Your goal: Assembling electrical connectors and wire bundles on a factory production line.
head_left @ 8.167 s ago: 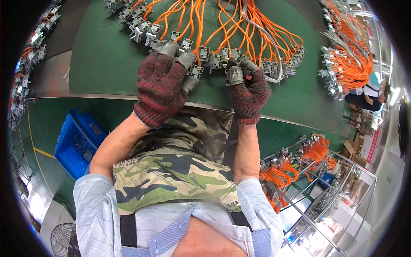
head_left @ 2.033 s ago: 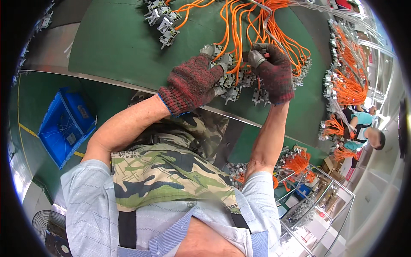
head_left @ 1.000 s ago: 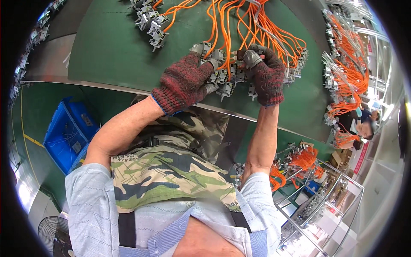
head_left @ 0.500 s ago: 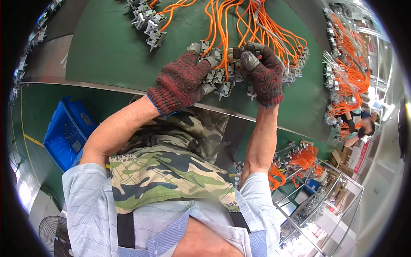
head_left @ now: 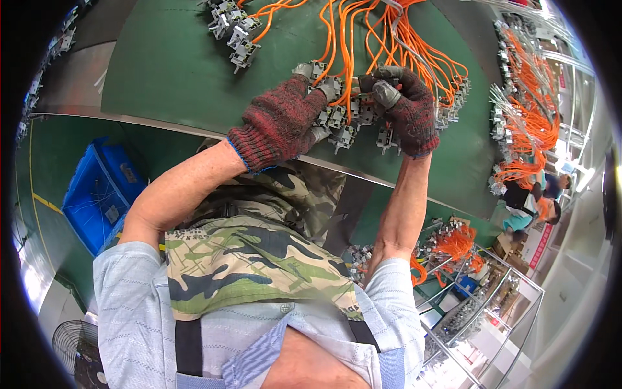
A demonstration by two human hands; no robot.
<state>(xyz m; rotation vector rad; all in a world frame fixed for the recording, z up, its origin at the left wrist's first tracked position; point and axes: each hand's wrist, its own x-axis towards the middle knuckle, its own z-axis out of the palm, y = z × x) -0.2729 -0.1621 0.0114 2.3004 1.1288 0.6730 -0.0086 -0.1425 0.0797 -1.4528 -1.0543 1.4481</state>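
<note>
Green is covering the table (head_left: 175,78), where orange cables (head_left: 350,48) are trailing from the far side. Nearer, a camouflage apron (head_left: 259,272) is showing lettering along its edges; left, a blue bin (head_left: 79,198) is sitting on the floor (head_left: 45,168); right, a red sign (head_left: 540,247) is bearing pale writing. The gloved left hand (head_left: 278,120) is curling around grey connectors (head_left: 334,117) by the table's near edge; the right hand (head_left: 413,117) is pinching a small dark piece (head_left: 367,83), partly hidden, just beside them.

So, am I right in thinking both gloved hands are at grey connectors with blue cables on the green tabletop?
Not quite: the head view shows orange cables, not blue; the gloved left hand and right hand are at grey connectors on the green tabletop.
</note>
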